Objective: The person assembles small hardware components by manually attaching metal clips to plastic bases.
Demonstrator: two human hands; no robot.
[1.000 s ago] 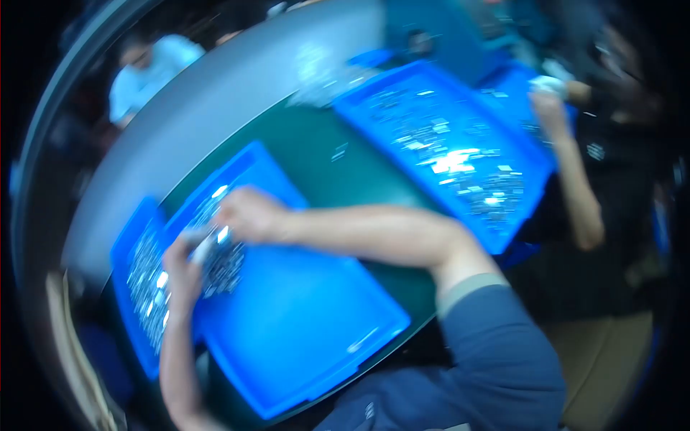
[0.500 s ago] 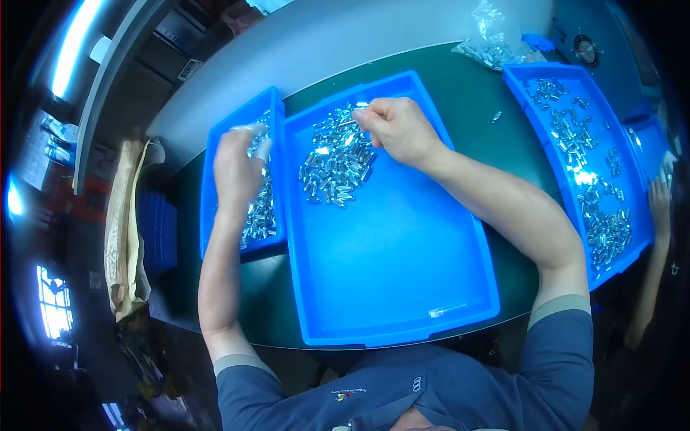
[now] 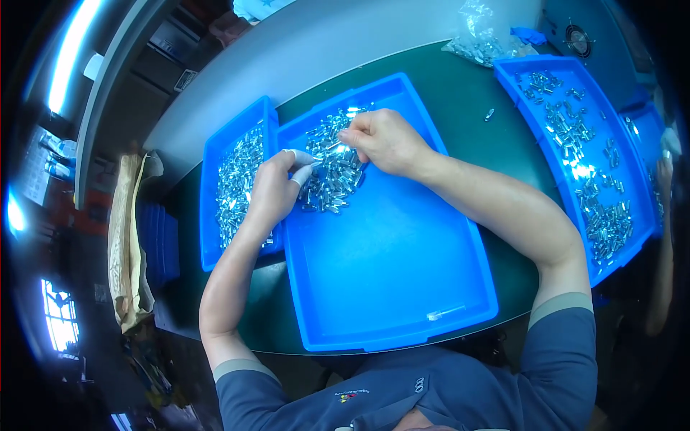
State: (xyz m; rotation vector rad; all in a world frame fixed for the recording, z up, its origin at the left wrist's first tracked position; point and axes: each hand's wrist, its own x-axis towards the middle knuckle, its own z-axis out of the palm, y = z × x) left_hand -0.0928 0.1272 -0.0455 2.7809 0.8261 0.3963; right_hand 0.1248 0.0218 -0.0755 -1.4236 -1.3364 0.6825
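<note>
A blue tray (image 3: 381, 287) lies in front of me, with a heap of small shiny metal cylinders (image 3: 334, 179) in its upper left part. White covers sit on the thumb and a finger of my left hand (image 3: 272, 190), whose tips close on a small metal cylinder at the heap's left edge. Over the heap's right side, my right hand (image 3: 392, 141) is closed in a pinch; what its fingertips hold is hidden. A narrower blue tray (image 3: 210, 244) at the left holds many similar metal cylinders (image 3: 241, 176).
At the right, another blue tray (image 3: 528, 108) holds scattered metal pieces. One loose piece (image 3: 489, 114) lies on the green mat (image 3: 460, 93). A clear bag of parts (image 3: 478, 47) stands at the back. A small clear item (image 3: 445, 313) lies near my tray's front. Another person's arm (image 3: 663, 251) shows far right.
My left hand has moved right, from over the left tray to the heap in the middle tray. My right hand has shifted slightly left and down, still pinched.
</note>
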